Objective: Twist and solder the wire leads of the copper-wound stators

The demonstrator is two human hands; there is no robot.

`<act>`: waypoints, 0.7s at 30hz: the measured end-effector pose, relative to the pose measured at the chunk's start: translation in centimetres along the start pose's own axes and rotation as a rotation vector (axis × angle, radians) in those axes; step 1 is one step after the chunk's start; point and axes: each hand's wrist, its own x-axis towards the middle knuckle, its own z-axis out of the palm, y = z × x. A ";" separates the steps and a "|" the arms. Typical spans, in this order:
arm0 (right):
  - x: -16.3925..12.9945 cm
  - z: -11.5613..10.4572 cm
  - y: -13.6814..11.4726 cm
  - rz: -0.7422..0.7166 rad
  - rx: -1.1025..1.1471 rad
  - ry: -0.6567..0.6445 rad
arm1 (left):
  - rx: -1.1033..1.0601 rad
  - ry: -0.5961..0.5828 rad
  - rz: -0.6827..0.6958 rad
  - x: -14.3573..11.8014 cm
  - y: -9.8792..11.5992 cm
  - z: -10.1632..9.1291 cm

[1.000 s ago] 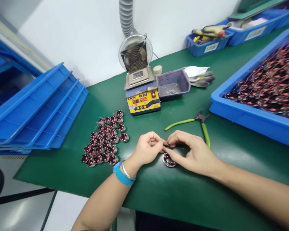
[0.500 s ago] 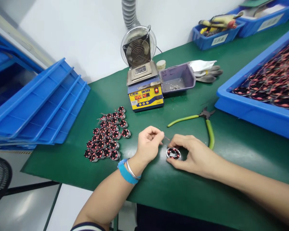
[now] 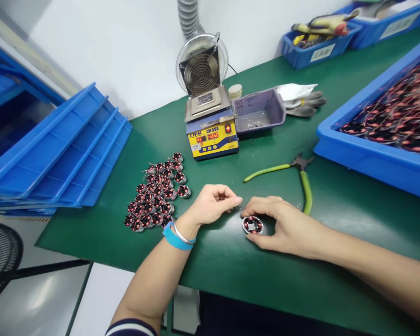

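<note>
My right hand (image 3: pixel 283 226) holds a small round motor stator (image 3: pixel 252 225) with copper windings flat on the green mat (image 3: pixel 231 261), thumb and fingers around its rim. My left hand (image 3: pixel 212 205), with a blue wristband, is curled just left of the stator, its fingertips pinched together near the stator's thin wire lead; the wire itself is too fine to see clearly. A cluster of several similar stators (image 3: pixel 157 193) lies on the mat left of my left hand.
Green-handled cutters (image 3: pixel 299 175) lie behind my right hand. A yellow solder pot (image 3: pixel 212 128) with a fume fan (image 3: pixel 202 65), a purple tray (image 3: pixel 259 112), grey gloves (image 3: pixel 303 100), a blue bin of stators (image 3: pixel 388 126) and stacked blue trays (image 3: pixel 56 149) surround the work spot.
My right hand dropped from the pinch with my left hand onto the stator and now grips its rim. My left hand drew slightly left. The view shifted a little.
</note>
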 end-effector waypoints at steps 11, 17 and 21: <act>0.1 -0.4 0.2 -0.077 0.008 -0.001 | -0.286 0.509 0.086 1.4 -0.6 -0.8; 0.3 -1.6 -0.3 0.087 0.235 0.023 | -0.245 0.563 0.068 1.4 -0.8 0.2; 2.9 -5.1 -0.8 0.236 0.381 0.169 | -0.052 0.488 0.129 1.0 -1.2 0.8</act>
